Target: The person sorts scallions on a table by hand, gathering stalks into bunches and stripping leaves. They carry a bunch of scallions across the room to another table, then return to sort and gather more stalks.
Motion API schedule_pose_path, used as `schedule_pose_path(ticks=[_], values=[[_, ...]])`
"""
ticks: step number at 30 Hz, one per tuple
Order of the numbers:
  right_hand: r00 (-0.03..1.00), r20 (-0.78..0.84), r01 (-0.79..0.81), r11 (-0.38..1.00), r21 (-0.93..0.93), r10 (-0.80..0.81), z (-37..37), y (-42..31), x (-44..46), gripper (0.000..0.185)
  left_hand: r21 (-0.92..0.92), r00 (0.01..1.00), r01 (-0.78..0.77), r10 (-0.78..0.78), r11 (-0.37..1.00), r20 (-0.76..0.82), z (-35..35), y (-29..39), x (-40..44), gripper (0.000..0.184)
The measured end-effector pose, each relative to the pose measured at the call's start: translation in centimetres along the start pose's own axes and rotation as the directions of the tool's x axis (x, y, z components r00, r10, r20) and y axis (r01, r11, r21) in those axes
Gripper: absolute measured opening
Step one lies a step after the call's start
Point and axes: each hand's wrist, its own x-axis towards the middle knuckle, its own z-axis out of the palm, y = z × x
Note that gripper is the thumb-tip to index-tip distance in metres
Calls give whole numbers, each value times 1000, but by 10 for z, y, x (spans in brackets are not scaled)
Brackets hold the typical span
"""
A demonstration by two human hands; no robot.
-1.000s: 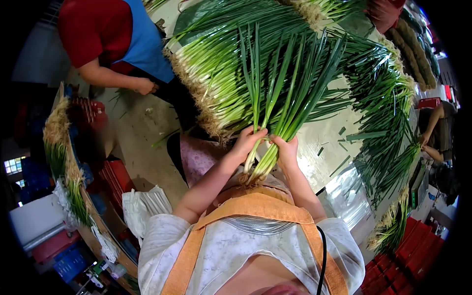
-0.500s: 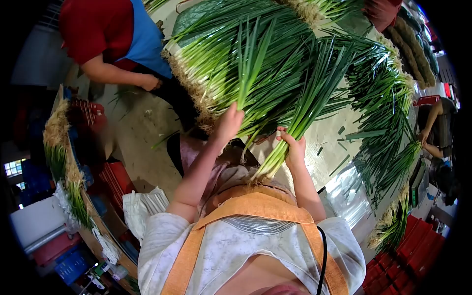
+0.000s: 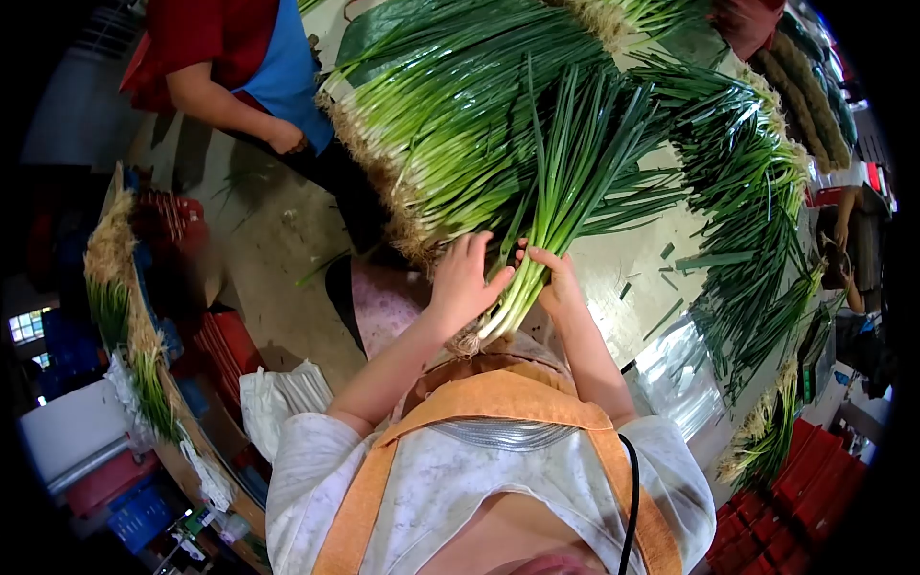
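Note:
My right hand (image 3: 554, 278) is closed round the pale stems of a bunch of spring onions (image 3: 565, 187). Its green leaves point up and away from me, and the rooted ends hang close to my apron (image 3: 498, 402). Just left of those stems, my left hand (image 3: 467, 285) has its fingers apart and holds nothing; its thumb is at the bunch, though whether it touches cannot be told. Beyond both hands lies a broad pile of spring onions (image 3: 422, 144), roots to the left.
More spring onions (image 3: 743, 182) lie along the table's right side, beside cut leaf pieces (image 3: 663, 321) and clear plastic (image 3: 676, 374). A person in a blue apron (image 3: 287, 72) stands at upper left. Red crates (image 3: 795, 489) are stacked at lower right. Another person's arm (image 3: 843, 220) shows far right.
The stalks that my left hand held upright have left it, and its fingers have spread beside the bunch. My right hand has shifted slightly left with the bunch, which now looks fuller.

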Motion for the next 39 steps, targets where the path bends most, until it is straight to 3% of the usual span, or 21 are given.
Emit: schedule_pose_path(ticks=[1,2,4,6,8,12,13,17,20,22,24,26,28,32,34,36,38,39], values=[[1000,9,6,1000,-2,-6,0,1,1,26,72,977,124,-135,990,164,2,-9,-3,30],[1000,12,7,1000,-2,-7,2,1,1,26,-38,909,264,-235,964,343,4,-17,-6,31],[1000,15,9,1000,-2,-9,6,0,0,26,-164,659,558,-314,813,684,-8,-12,1,33],[1000,-1,-10,1000,-17,10,4,1,0,26,-455,806,538,-275,710,524,-4,-10,-12,27],[1000,-27,-4,1000,-31,3,3,3,2,27,-754,923,384,-237,534,302,0,-12,-18,25],[996,-88,33,999,-11,-34,0,7,9,24,-829,771,555,-411,62,486,-16,-22,-37,33],[994,-101,35,999,5,-34,-1,7,12,23,-874,805,482,-362,-63,470,-24,-29,-40,34],[994,-42,103,990,98,-100,-11,-8,15,32,-926,806,343,-555,157,205,-55,-55,-57,32],[991,23,127,981,145,-132,-22,-24,7,36,-908,719,241,-691,342,-69,-97,-76,-54,34],[989,37,135,982,135,-141,-25,-29,2,33,-807,739,242,-641,540,-208,-115,-106,-59,30],[983,51,169,977,131,-176,-25,-28,-2,29,-501,779,397,-571,769,-258,-126,-128,-59,24],[986,70,147,986,75,-153,-26,-26,-4,33,-174,854,435,-466,883,-230,-124,-138,-56,25],[988,62,141,990,22,-142,-25,-23,-6,33,107,930,361,-348,927,-117,-116,-136,-46,38],[990,50,134,990,-42,-132,-27,-13,-6,31,431,977,118,-26,895,-213,-91,-106,-19,67],[995,44,93,995,-48,-91,-27,-7,-5,33,201,993,84,-66,976,-93,-75,-83,-4,60],[996,56,71,997,-33,-69,-28,-2,-3,33,-183,985,81,-50,980,164,-50,-68,10,49],[997,35,63,998,12,-63,-19,1,-6,32,-231,964,-59,116,971,241,-24,-38,15,42],[997,46,53,998,24,-54,-20,2,-5,29,-242,921,66,34,968,388,-24,-16,19,44]])
